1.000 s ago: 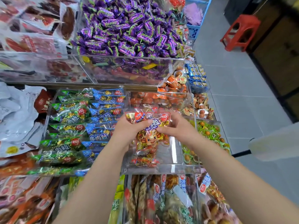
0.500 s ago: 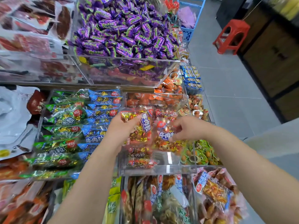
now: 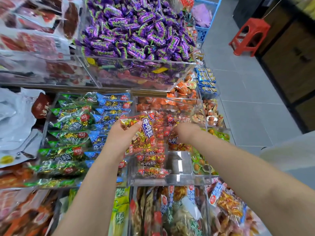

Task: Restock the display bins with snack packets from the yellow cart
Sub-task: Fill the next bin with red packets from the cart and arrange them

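My left hand [image 3: 121, 136] grips a red-and-gold snack packet [image 3: 144, 132] by its left end and holds it tilted above a clear acrylic bin [image 3: 172, 181]. More red packets of the same kind [image 3: 151, 165] lie stacked along the bin's left side. My right hand [image 3: 186, 133] reaches down into the back of the bin, its fingers curled over a second red packet [image 3: 176, 144]; the fingertips are hidden. The bin's front right floor is bare. The yellow cart is out of view.
Green and blue packets [image 3: 71, 133] fill the bin to the left. Purple candies [image 3: 136, 31] are heaped on the shelf above, and orange packets [image 3: 172, 104] lie behind. Lower bins [image 3: 170, 212] hold upright packets. On the grey floor to the right stands a red stool [image 3: 248, 36].
Both hands held one bundle together; they have split it. My right hand carried one packet right and down into the bin, while my left keeps the other.
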